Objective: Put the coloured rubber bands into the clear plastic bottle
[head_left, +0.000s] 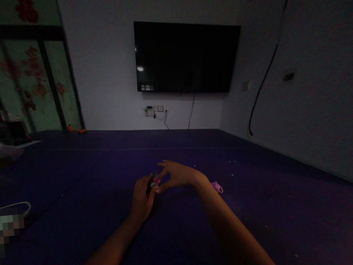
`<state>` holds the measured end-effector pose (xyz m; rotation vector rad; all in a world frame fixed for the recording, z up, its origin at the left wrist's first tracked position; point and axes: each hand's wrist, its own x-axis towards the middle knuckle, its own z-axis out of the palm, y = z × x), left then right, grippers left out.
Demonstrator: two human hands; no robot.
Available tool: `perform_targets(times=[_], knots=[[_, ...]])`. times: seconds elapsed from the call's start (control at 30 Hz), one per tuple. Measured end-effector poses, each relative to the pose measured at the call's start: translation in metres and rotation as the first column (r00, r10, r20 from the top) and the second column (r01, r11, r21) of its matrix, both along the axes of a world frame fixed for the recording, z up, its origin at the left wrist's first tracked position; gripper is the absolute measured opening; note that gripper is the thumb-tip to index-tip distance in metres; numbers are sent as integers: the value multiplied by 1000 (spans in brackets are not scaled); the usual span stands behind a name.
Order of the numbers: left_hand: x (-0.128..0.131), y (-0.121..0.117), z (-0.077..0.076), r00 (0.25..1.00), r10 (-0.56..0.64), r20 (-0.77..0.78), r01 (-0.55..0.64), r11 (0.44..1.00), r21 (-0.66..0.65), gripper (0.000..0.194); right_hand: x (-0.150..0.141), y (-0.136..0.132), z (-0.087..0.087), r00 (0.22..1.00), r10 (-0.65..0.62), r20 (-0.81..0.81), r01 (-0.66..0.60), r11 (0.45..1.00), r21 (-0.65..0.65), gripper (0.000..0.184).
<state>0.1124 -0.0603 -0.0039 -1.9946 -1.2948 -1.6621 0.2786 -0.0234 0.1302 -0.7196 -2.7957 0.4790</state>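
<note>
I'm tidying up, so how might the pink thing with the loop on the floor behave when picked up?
The pink thing is probably light, since it looks small beside the right hand. Its loop holds an open curve, suggesting fairly stiff material. Its rounded outline might let it roll, though the loop could stop that.

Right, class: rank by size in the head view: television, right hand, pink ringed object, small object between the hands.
1. Television
2. Right hand
3. Unsure: pink ringed object and small object, both partly hidden.
</note>
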Motion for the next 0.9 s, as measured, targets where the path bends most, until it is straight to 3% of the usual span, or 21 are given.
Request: perform_targets(times=[0.47, 0.9], knots=[[-3, -2, -3, 991, -66, -116, 65, 998, -15, 42, -3, 12, -11, 993, 89, 80, -85, 995, -48, 45], [-3, -4, 0, 985, -98, -143, 92, 994, -51, 42, -12, 15, -22, 991, 86, 100, -80, 995, -61, 36]])
